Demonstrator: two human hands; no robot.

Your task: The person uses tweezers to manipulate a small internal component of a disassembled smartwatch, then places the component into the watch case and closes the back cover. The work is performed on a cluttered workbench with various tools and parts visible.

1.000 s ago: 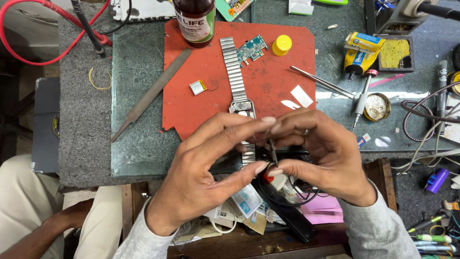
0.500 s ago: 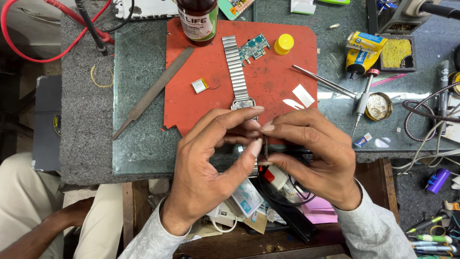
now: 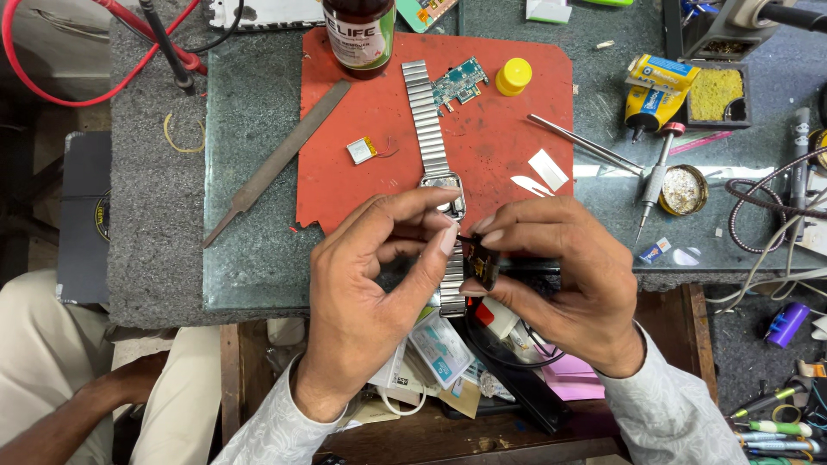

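My right hand (image 3: 564,284) pinches a small black square part (image 3: 481,258) between thumb and fingers, above the table's front edge. My left hand (image 3: 379,284) meets it from the left, index finger and thumb touching the part's edge. Right behind the hands a silver metal-band watch (image 3: 431,142) lies lengthwise on a red mat (image 3: 345,185), its case partly hidden by my fingers. On the mat also lie a small silver battery cell (image 3: 362,151), a green circuit board (image 3: 461,83) and a yellow cap (image 3: 513,76).
A metal file (image 3: 276,164) lies left of the mat on the glass top (image 3: 250,258). A brown bottle (image 3: 359,34) stands at the back. Tweezers (image 3: 586,142), a screwdriver (image 3: 655,176), a glue tube (image 3: 650,90) and a sponge tray (image 3: 715,93) lie to the right. An open drawer (image 3: 448,362) holds clutter.
My hands have shifted slightly right and up toward the watch case. The black part has turned in my fingers and shows more plainly between both hands.
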